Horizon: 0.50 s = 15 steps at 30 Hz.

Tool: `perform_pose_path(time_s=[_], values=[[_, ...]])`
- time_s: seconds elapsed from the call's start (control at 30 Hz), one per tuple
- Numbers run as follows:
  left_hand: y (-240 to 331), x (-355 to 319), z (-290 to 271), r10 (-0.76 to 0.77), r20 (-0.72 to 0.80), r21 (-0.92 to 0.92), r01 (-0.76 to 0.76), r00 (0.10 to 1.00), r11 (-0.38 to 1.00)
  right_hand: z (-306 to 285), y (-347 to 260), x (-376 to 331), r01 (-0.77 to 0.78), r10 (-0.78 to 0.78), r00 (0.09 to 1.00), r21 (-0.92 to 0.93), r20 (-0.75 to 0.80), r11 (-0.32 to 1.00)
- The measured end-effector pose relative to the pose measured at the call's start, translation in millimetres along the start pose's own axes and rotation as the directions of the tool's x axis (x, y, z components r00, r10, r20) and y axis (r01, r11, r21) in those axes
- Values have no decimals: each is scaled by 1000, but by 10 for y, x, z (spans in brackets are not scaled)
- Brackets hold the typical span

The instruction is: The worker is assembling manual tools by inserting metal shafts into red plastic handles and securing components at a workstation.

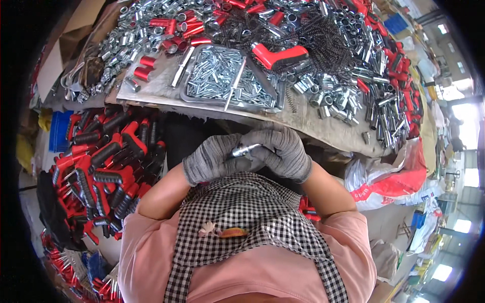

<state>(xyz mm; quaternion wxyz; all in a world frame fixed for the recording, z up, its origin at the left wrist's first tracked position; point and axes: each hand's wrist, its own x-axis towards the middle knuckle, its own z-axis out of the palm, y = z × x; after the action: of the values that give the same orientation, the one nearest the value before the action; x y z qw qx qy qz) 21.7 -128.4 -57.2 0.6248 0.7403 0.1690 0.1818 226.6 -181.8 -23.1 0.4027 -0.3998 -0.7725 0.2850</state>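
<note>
Both my hands wear grey knit gloves and meet just below the table's near edge. My left hand [214, 157] and my right hand [284, 150] together grip a small shiny metal tube part [244, 149] between the fingertips. Right above them on the table lies a metal tray [191, 97] filled with small silver pins. A red and black handle [279, 55] rests at the tray's upper right corner.
The grey table [308, 122] is heaped with silver sleeves, dark springs [323, 38] and red tubes [177, 25]. A pile of red and black handles [103, 164] fills the space at my left. White and red sacks [399, 179] lie at the right.
</note>
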Motion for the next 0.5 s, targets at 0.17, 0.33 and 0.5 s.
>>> perform_pose_path(time_s=[0.17,0.33,0.5], values=[[99,-8,8,129,-17,177,-124,992,976,46,-87,-157,-189,194,977,67,-85,980],[21,-1,46,152,-77,272,-126,985,954,-284,240,-458,-217,154,891,-103,-426,971],[-30,-23,26,83,-79,225,-63,993,972,-830,772,-666,-865,454,499,-456,-738,209]])
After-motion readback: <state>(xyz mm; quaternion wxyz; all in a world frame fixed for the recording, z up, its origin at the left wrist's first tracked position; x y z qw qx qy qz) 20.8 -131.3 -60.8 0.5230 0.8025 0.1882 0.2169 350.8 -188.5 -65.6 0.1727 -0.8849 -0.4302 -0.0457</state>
